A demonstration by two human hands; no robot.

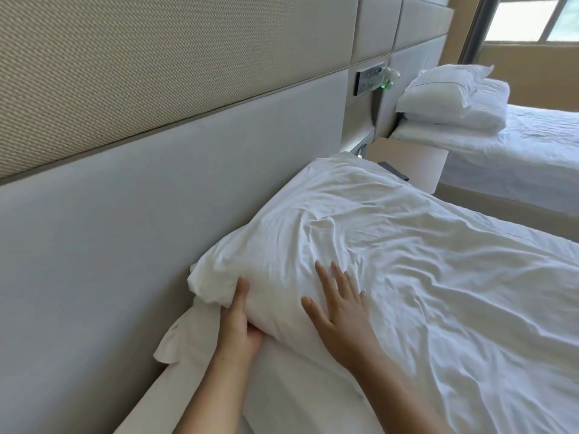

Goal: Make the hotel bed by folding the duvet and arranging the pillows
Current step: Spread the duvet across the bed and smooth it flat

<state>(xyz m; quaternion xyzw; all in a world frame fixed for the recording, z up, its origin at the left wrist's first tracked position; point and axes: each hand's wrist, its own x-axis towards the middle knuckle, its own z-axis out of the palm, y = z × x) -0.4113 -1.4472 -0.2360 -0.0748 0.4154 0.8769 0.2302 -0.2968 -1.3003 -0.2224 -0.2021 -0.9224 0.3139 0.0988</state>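
Daylight comes through the window beyond the far bed, and its panes are blown out to near white. The room is bright and softly lit. The white duvet shows only shallow grey shadows in its creases, and a darker shadow sits under the pillow at the bed's head edge. The padded headboard reads cool grey, without glare. Straight lines tilt and bow towards the frame edges. The far bed looks slightly soft, and fine detail is smeared.

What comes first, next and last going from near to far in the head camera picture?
Left hand and right hand → crumpled white pillow → beige bedside table → stacked white pillows → bright window.
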